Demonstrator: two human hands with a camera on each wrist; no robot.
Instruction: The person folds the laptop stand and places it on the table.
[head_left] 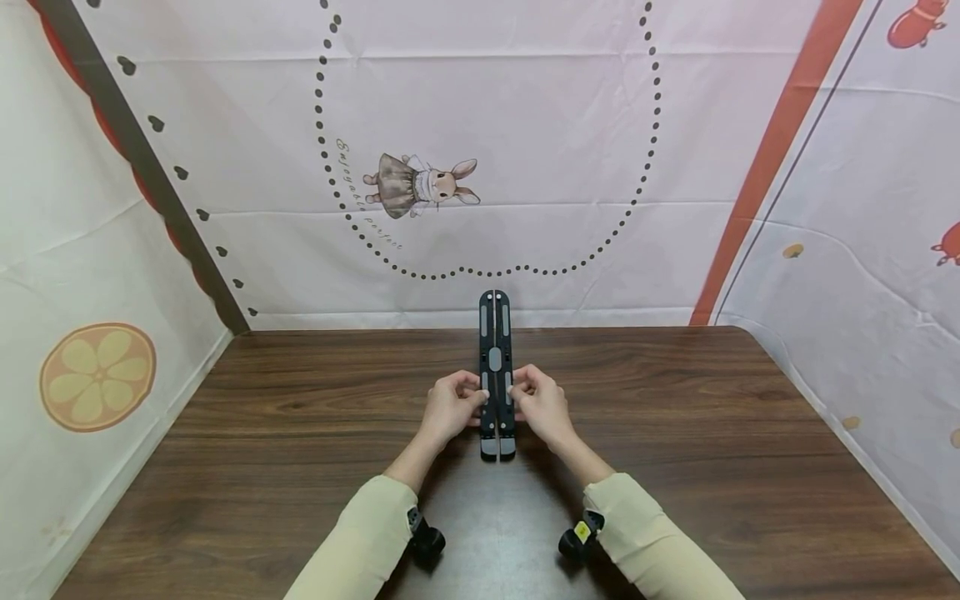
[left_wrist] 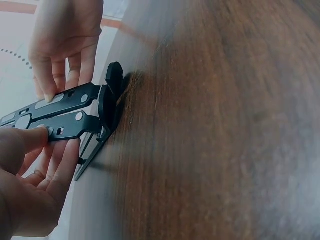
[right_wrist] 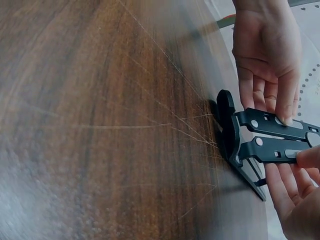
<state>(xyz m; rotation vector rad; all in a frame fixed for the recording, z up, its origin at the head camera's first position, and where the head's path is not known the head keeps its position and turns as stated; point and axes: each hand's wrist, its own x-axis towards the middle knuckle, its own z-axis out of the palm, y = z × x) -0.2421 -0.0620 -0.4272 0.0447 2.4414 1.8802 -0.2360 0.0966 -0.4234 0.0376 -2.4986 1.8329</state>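
Far left, a hanging cloth [head_left: 75, 208] printed with an orange slice [head_left: 98, 377]. Further in, over the brown wood-grain surface [head_left: 300, 417], a cream left sleeve [head_left: 360, 542] with a black left wrist camera [head_left: 427, 542] at the cuff. Then the left hand [head_left: 450, 408], pinching the left bar of a black folding laptop stand [head_left: 495, 359], thumb on top and fingers curled beneath.

At centre, the folding laptop stand itself, held between both hands over the middle of the surface, long axis pointing away from the wearer. Two bars side by side, only a thin gap between, with grey pads [head_left: 484, 318] along both. Near ends tipped with hooks [left_wrist: 106, 102], close to the surface; cannot tell about contact there. In the right wrist view, a lower strut [right_wrist: 251, 185] slanting beneath.

Probably at the stage of gripping both bars, not yet spread wide. For a next move, likely best to draw both hands apart evenly, thumbs clear of the gap.

Right of centre, the right hand [head_left: 546, 407], pinching the right bar, thumb above, fingers below. Beyond, a right wrist camera [head_left: 573, 546], a matching right sleeve [head_left: 652, 533] and, far right, a side cloth [head_left: 862, 192].
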